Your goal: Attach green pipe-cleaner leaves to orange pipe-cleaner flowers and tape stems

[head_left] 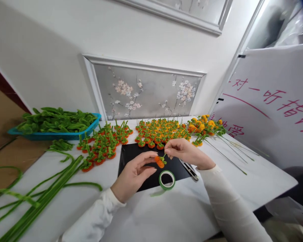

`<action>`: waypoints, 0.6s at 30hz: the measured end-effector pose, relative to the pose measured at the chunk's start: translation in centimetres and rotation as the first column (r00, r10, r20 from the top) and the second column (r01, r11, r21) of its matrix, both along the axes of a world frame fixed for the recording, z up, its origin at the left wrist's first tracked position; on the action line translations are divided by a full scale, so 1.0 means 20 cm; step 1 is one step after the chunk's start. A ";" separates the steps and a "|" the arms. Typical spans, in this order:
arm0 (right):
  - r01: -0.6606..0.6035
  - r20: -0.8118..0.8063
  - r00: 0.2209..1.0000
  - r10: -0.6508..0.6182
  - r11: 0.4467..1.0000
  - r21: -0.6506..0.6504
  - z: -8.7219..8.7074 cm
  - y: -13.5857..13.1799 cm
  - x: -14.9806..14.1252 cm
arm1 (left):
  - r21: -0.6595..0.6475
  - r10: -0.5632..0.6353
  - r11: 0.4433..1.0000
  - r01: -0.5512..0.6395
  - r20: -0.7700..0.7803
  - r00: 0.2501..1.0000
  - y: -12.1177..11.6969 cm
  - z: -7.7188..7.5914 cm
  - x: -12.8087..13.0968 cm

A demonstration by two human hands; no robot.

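Bright diffuse light, soft shadows on white table point(156, 215), edges stretched (wide-angle look)

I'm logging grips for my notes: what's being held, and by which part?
The orange flower: the right hand pinches its thin green stem. The left hand is beside the petals, perhaps touching; I can't tell.

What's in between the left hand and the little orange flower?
Nothing visible. The left hand is close beside the orange flower, which the right hand holds by its stem. The tape roll lies nearer the person.
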State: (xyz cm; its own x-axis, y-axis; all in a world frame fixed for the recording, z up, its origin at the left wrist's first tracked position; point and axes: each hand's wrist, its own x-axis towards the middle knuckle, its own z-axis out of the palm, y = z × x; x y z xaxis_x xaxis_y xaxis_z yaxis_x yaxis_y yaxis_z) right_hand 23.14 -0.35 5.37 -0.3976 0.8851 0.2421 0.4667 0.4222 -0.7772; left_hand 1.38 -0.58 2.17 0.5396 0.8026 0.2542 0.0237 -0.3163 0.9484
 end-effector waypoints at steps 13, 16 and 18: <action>0.253 -0.202 0.964 -0.174 0.841 0.479 -0.10 -0.07 -0.19 | -0.087 0.196 0.978 -0.189 0.074 0.978 0.01 0.01 0.01; 0.154 -0.117 0.987 -0.107 0.827 0.541 -0.11 -0.08 -0.22 | -0.108 0.186 0.979 -0.174 0.113 0.976 0.01 0.00 0.00; 0.157 -0.109 0.987 -0.117 0.829 0.536 -0.12 -0.08 -0.23 | -0.099 0.175 0.981 -0.165 0.110 0.978 0.01 0.00 0.00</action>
State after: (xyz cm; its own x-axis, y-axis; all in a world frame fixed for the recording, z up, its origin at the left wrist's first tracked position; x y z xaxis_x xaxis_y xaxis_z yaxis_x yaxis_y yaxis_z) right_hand 18.56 -1.88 2.89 -0.2467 0.6484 0.7202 0.5059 0.7201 -0.4750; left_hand 1.34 -0.45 2.20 0.3637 0.9022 0.2318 -0.0437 -0.2320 0.9717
